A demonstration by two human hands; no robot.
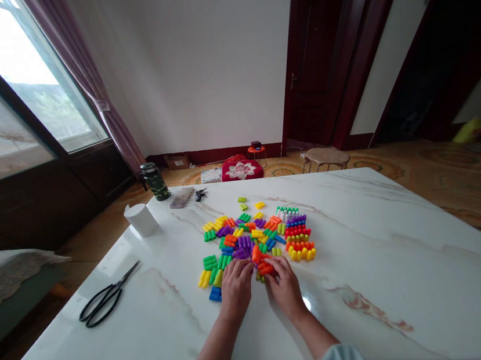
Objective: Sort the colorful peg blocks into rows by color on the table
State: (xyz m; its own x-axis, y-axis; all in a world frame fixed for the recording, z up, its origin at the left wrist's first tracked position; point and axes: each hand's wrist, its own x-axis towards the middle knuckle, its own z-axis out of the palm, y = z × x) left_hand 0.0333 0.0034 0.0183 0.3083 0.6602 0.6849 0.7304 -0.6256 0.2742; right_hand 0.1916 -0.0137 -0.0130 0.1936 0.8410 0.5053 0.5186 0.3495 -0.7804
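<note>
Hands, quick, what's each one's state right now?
Left hand: fingers curled; whether it holds anything can't be told.
Right hand: partly curled at an orange piece; grip can't be told.

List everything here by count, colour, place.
Table: one, white, centre
Loose pieces: many, mixed colours, centre
Rowed pieces: many, multicoloured, right of those
Scissors: one, black, left
Roll: one, white, left
Flask: one, camouflage green, far left
Blurred item: one, brownish, beside flask
Small item: one, black, beside that
Flowered seat: one, red, beyond table
Stool: one, brown, beyond table
Stand: one, orange, by wall
Box: one, brown, by wall
Curtain: one, mauve, left
Window: one, dark frame, left
Cloth: one, white, left
Door: one, maroon, right
Left hand: one, bare, at pieces
Right hand: one, bare, at orange pieces
</note>
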